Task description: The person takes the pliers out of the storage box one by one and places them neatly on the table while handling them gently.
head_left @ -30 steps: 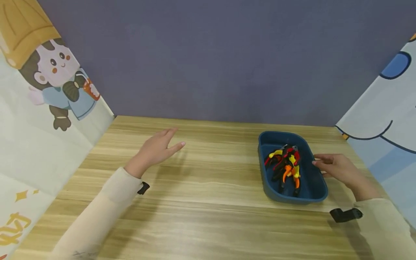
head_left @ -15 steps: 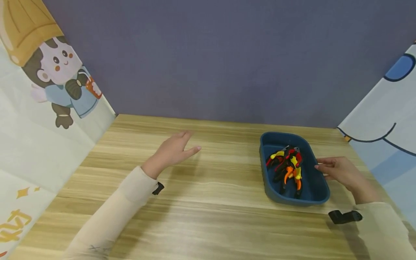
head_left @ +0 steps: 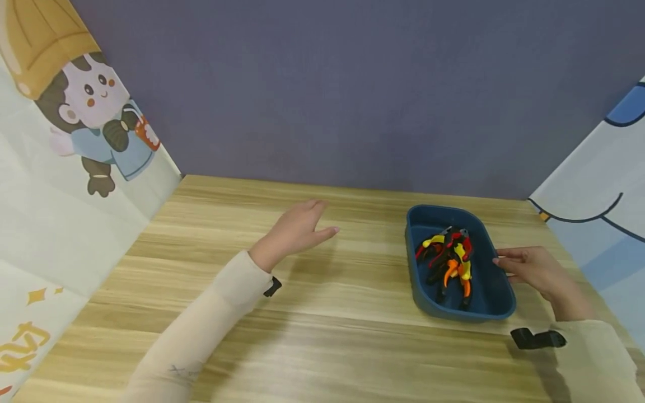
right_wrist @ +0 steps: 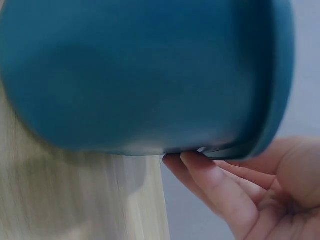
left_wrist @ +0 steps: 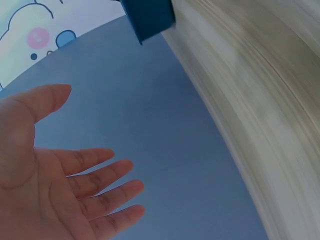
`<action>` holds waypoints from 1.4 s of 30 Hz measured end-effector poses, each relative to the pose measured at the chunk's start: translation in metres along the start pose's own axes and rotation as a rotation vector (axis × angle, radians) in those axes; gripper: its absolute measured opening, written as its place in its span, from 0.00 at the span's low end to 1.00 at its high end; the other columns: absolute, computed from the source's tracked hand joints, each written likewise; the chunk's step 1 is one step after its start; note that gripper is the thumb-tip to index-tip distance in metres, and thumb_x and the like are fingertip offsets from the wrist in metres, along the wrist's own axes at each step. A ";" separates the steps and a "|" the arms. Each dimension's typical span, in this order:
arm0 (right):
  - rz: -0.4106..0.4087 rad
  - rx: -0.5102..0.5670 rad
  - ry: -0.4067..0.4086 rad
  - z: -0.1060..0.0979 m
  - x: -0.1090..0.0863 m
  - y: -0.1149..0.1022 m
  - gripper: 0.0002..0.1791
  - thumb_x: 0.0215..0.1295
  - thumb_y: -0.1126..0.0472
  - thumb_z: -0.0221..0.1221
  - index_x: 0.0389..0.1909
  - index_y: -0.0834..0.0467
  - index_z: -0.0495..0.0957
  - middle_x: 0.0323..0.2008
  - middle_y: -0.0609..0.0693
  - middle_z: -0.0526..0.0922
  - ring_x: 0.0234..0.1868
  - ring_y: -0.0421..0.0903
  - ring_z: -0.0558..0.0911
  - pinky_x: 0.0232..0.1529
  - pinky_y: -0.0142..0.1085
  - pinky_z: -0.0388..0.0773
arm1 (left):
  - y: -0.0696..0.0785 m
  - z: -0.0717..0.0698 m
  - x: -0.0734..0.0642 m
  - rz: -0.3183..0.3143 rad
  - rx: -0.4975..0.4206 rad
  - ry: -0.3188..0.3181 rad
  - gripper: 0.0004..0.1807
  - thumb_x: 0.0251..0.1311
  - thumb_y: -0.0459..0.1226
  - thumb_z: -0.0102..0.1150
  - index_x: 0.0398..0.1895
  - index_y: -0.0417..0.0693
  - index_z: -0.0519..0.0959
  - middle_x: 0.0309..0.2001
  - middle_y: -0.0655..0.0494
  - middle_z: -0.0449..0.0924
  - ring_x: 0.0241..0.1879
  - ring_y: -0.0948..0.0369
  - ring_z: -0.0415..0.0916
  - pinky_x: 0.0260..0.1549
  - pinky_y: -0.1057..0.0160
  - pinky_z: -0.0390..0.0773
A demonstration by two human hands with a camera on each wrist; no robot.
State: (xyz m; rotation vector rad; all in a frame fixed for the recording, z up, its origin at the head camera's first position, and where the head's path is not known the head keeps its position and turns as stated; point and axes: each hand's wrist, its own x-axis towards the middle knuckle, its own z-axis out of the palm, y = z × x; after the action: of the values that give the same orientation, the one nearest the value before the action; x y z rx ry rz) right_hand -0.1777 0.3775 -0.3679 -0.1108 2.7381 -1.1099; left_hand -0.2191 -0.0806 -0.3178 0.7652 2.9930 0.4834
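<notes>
A dark blue plastic bin (head_left: 491, 291) stands on the right part of the table, its wall (right_wrist: 125, 80) filling much of the right wrist view. Heaped inside are several plier-like hand tools (head_left: 453, 260) with red, yellow, orange and black handles. My right hand (head_left: 539, 274) holds the bin's right side by the rim, thumb at the top edge and fingertips (right_wrist: 195, 162) against the outer wall. To the left of the bin, my left hand (head_left: 294, 230) hovers over the table with its fingers extended and thumb spread, holding nothing. A corner of the bin (left_wrist: 150, 20) shows in the left wrist view.
The wood-grain table (head_left: 322, 336) ends at a plain dark grey-blue panel (head_left: 322, 95) along the back. White sheets with cartoon prints flank it: a left sheet (head_left: 45, 224) and a right sheet (head_left: 604, 268). A black wrist mount (head_left: 538, 338) sits at the right wrist.
My left hand has moved steadily right across the table toward the bin, fingers still extended. The right hand keeps its place at the bin's rim; the view has shifted slightly.
</notes>
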 end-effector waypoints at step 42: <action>0.016 -0.012 0.008 0.001 0.001 0.002 0.29 0.71 0.58 0.50 0.58 0.81 0.62 0.48 0.76 0.75 0.30 0.26 0.78 0.32 0.35 0.81 | 0.120 0.016 0.055 0.149 0.031 -0.161 0.39 0.64 0.60 0.44 0.72 0.47 0.56 0.70 0.53 0.57 0.69 0.59 0.56 0.64 0.63 0.59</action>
State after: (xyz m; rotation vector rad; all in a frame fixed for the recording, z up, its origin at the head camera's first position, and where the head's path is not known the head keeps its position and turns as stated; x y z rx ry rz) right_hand -0.1786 0.3782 -0.3705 -0.0864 2.7478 -1.0928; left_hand -0.2100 0.0496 -0.2934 0.9849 2.8144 0.3605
